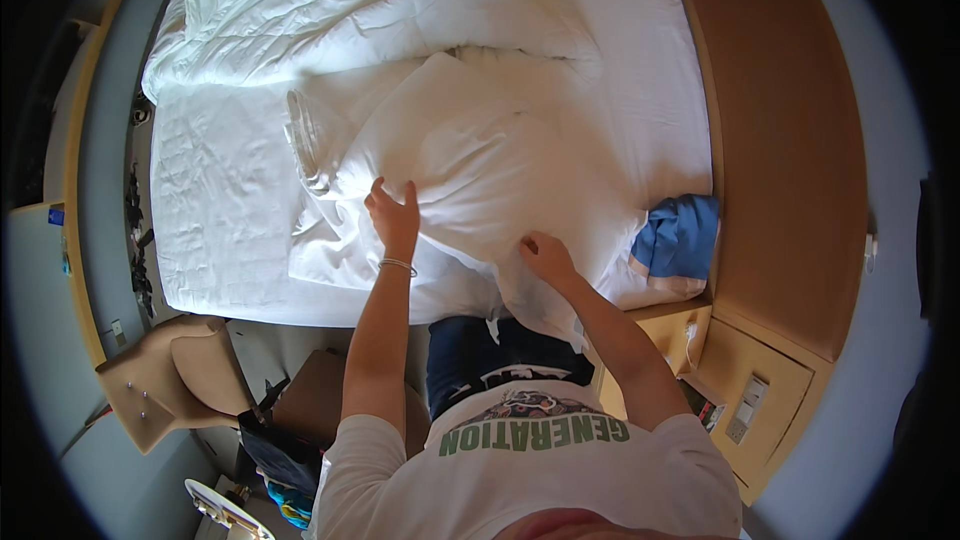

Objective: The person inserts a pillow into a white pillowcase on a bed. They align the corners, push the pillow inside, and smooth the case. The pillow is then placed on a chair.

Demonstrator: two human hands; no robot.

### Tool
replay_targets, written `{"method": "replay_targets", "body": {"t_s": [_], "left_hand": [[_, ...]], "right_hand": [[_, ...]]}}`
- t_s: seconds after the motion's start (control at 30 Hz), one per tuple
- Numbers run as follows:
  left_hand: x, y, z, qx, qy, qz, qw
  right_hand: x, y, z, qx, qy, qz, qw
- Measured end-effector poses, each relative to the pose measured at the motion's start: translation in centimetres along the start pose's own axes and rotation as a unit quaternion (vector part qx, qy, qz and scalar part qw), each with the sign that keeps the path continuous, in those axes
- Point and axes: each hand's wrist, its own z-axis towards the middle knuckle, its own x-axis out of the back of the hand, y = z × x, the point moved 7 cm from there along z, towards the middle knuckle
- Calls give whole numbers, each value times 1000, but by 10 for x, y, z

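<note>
A bulging, creased white cloth point(480, 160) lies across the near half of the bed, like a loose cover. Whether a pillow is inside it I cannot tell. My left hand point(395, 216), with a bracelet at its wrist, is over the cloth's left part, thumb and fingers apart. To the right, my right hand point(546, 256) has its fingers curled at the cloth's near edge and pinches it. Below that hand a thin flap of the cloth hangs over the bed's near side. A folded white edge point(308, 145) lies left of the bulge.
A thick white duvet point(370, 10) is heaped on the bed's far part. Blue fabric point(676, 236) lies at the right, against a wooden headboard point(785, 140). A bedside cabinet point(750, 395) stands near right, a tan chair point(180, 375) near left. My legs are close to the mattress point(210, 200).
</note>
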Motion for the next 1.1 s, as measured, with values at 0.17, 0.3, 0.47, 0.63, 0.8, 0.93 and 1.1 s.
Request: {"method": "replay_targets", "body": {"t_s": [0.17, 0.3, 0.47, 0.63, 0.8, 0.93, 1.1], "left_hand": [[-29, 94, -14, -189, -28, 187, 964], [-66, 118, -18, -228, -113, 75, 964], [-72, 115, -38, -255, -123, 113, 952], [-23, 165, -51, -246, -92, 37, 964], [45, 282, -59, -367, 8, -33, 929], [94, 325, -58, -375, 4, -108, 921], [121, 226, -76, -364, 25, -113, 924]], "right_hand": [[68, -52, 109, 135, 273, -75, 950], [109, 0, 178, -20, 277, -92, 956], [71, 18, 163, -135, 62, -36, 988], [95, -58, 67, -44, 165, 120, 978], [164, -178, -13, 207, 276, 55, 937], [193, -225, -76, 353, 402, -30, 844], [124, -195, -98, 339, 300, -104, 886]]}}
